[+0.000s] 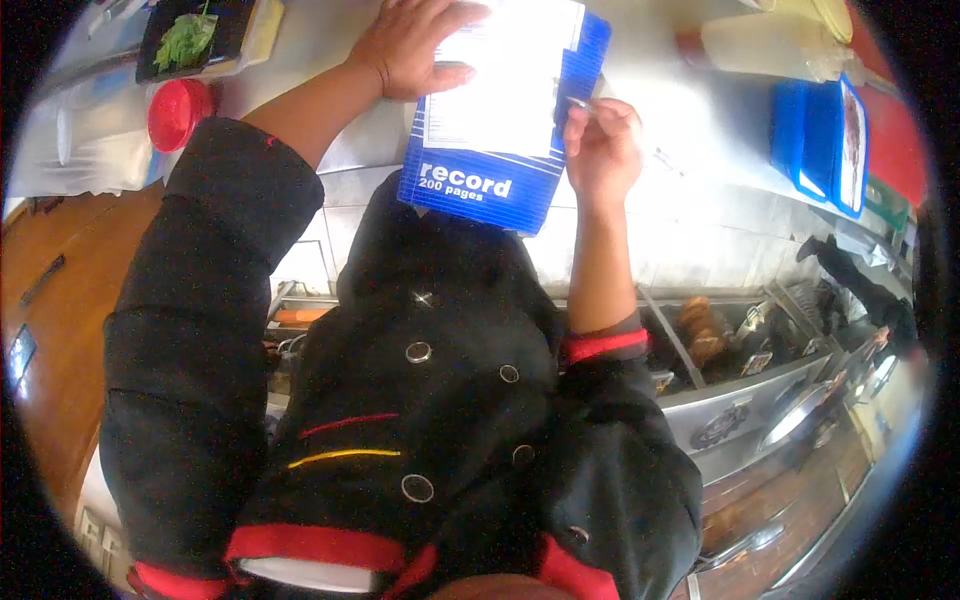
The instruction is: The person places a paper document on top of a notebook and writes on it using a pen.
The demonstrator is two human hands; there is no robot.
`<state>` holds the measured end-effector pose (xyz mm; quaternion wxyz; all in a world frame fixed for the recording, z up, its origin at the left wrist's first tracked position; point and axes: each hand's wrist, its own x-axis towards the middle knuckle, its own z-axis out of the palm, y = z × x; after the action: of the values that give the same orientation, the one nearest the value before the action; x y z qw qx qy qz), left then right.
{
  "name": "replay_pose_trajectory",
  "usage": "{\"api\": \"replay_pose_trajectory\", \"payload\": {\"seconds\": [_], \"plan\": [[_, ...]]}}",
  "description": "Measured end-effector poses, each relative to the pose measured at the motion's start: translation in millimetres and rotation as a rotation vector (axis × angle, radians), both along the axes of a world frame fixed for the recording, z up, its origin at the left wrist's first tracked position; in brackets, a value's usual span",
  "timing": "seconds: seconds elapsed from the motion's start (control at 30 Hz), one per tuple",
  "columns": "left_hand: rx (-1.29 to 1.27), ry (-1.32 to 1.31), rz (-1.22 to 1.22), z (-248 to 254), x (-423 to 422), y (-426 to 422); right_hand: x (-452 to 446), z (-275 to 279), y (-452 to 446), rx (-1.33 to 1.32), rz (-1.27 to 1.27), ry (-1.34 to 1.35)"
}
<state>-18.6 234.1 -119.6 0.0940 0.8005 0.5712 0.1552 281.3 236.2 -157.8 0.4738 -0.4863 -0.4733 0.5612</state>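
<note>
A blue record book (490,190) marked "record 200 pages" lies on the metal counter, its near edge towards my body. On top of it rests a white sheet of paper (500,95), so bright that its print is mostly washed out. My left hand (415,45) lies over the left side of the sheet, fingers stretched and thumb apart. At the book's right edge, my right hand (605,150) is closed around a pen (578,102), whose tip points left towards the paper.
A red round container (181,115) and a dark tray with green leaves (188,40) are on the left. To the right stand a cloudy plastic container (770,45) and a blue tub (820,145). Below the counter, a divided metal drawer (740,390) holds several items.
</note>
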Motion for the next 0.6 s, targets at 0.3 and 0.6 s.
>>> {"api": "replay_pose_trajectory", "payload": {"seconds": [0.3,0.6], "plan": [[-0.051,0.051,-0.003,9.5,1.7,0.0,-1.2,7.3,1.8,-0.180,0.052,0.316],[-0.050,0.043,-0.006,8.6,1.7,1.2,5.0,15.7,4.7,-0.337,0.112,0.489]]}}
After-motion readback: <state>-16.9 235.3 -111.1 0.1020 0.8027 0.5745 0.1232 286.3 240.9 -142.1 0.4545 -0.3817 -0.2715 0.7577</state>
